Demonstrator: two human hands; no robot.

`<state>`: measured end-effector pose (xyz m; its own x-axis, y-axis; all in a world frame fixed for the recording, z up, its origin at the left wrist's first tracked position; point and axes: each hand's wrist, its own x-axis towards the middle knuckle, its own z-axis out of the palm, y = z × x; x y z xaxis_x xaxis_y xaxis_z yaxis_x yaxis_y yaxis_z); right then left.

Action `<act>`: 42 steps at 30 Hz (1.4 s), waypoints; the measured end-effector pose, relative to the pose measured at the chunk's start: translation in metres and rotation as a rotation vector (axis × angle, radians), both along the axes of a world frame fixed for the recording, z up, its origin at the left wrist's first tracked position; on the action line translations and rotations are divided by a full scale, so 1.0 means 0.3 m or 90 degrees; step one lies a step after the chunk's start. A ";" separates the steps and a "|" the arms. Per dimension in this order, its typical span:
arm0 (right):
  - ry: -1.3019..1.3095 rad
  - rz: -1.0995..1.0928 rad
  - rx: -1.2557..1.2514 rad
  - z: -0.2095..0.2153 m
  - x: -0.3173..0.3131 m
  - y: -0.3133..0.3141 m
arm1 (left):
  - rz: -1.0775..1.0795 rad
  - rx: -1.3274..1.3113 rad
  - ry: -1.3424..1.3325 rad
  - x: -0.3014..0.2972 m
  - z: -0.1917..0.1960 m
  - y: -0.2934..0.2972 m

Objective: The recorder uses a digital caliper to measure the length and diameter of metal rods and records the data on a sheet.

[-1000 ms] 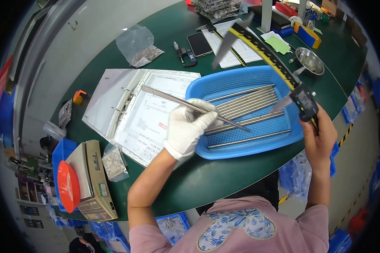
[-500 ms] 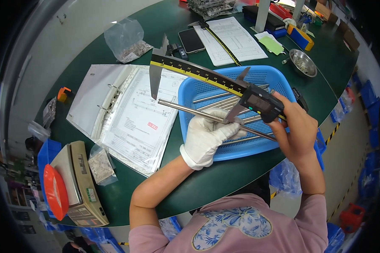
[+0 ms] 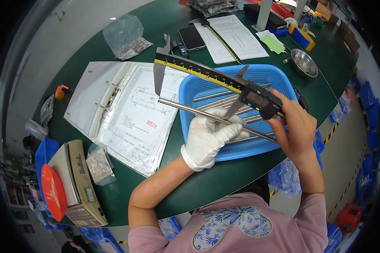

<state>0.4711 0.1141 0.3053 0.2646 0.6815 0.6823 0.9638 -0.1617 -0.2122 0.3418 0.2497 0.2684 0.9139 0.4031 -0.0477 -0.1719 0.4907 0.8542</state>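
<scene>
My left hand (image 3: pixel 207 141), in a white glove, is closed around a thin metal rod (image 3: pixel 185 108) that slants from upper left to lower right over the basket. My bare right hand (image 3: pixel 294 126) grips a digital caliper (image 3: pixel 211 76) by its display end. The caliper's jaws are spread: one reaches down close to the rod's left end, the other meets the rod by my gloved fingers. Below both hands, a blue perforated basket (image 3: pixel 183 90) holds several more metal rods (image 3: pixel 215 96). Part of the left fingers is hidden behind the rod.
An open ring binder (image 3: pixel 93 90) with drawings lies left of the basket. A weighing scale (image 3: pixel 80 185) with a red tray (image 3: pixel 53 192) stands at the near left. Beyond are a phone (image 3: pixel 191 38), a second caliper (image 3: pixel 221 42) on papers, and a metal bowl (image 3: pixel 304 63).
The caliper has shifted slightly right, and its jaws are a little closer together. The rod stays in my left hand, nearly still.
</scene>
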 end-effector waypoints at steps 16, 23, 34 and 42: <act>-0.002 -0.008 -0.008 0.007 -0.008 0.007 | -0.006 -0.009 -0.006 0.003 0.005 -0.001; -0.009 -0.013 -0.019 0.014 -0.011 0.009 | -0.016 -0.033 0.012 0.007 -0.003 -0.004; -0.057 -0.025 -0.023 0.017 0.001 0.004 | -0.051 0.000 0.008 0.004 0.010 0.003; -0.055 -0.045 -0.008 -0.010 0.027 -0.001 | -0.075 -0.011 -0.002 0.001 0.006 0.017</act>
<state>0.4792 0.1139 0.3022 0.2532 0.6713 0.6966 0.9644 -0.2321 -0.1269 0.3420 0.2548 0.2701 0.9549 0.2926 -0.0503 -0.1155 0.5224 0.8448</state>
